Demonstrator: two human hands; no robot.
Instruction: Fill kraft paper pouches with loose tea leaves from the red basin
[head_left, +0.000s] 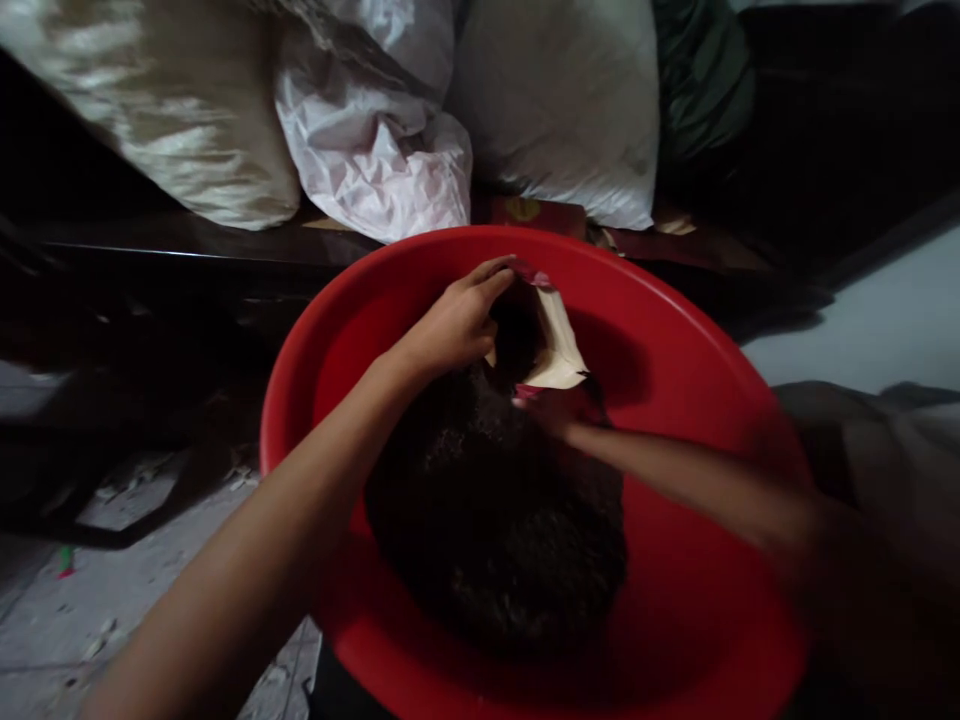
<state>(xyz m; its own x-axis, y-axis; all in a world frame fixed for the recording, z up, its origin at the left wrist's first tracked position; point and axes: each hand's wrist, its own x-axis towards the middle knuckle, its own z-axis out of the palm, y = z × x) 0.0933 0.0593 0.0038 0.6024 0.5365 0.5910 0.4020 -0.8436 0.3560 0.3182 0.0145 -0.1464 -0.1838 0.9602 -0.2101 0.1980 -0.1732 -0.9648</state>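
Your left hand curls closed on the packet's upper edge; your right hand blurs at the lower edge, so I can't tell whether it grips. Holding the mouth wide and low should limit spills. The packet sits over a dark heap inside the basin, with sacks beyond.

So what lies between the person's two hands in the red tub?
In the head view, the open mouth of a bag, pale on the inside, lies between the left hand and the blurred right hand.
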